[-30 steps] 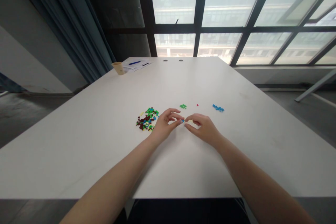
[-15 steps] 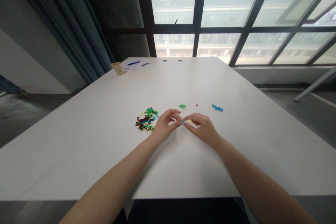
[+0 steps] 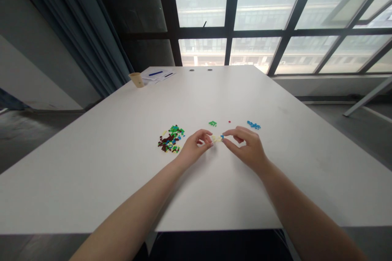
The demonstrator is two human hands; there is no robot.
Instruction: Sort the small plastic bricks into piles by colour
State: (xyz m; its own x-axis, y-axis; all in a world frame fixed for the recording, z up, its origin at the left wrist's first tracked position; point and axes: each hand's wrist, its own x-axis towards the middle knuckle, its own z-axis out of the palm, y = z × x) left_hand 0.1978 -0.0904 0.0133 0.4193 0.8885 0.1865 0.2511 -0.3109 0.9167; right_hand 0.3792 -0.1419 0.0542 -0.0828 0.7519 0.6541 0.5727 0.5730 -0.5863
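In the head view, my right hand [image 3: 248,143] pinches a small blue block [image 3: 222,137] between thumb and forefinger. Thin pale yellow pieces [image 3: 217,139] extend leftward from it, between my two hands. My left hand [image 3: 196,145] has its fingers curled and the thumb close to them, at the yellow pieces' left end; whatever it may grip is hidden. Left of this hand lies a mixed heap of small blocks [image 3: 168,142] in dark brown, green, blue and yellow.
Beyond my hands lie a small green cluster [image 3: 212,123], one red piece [image 3: 229,122] and a blue cluster [image 3: 254,125]. A paper cup [image 3: 136,80] stands at the white table's [image 3: 214,195] far left, beside papers [image 3: 157,76] with a blue pen [image 3: 156,73].
The blue block has shifted right and slightly away from me with my right hand. My left fingers no longer touch it, and the yellow pieces show more fully.
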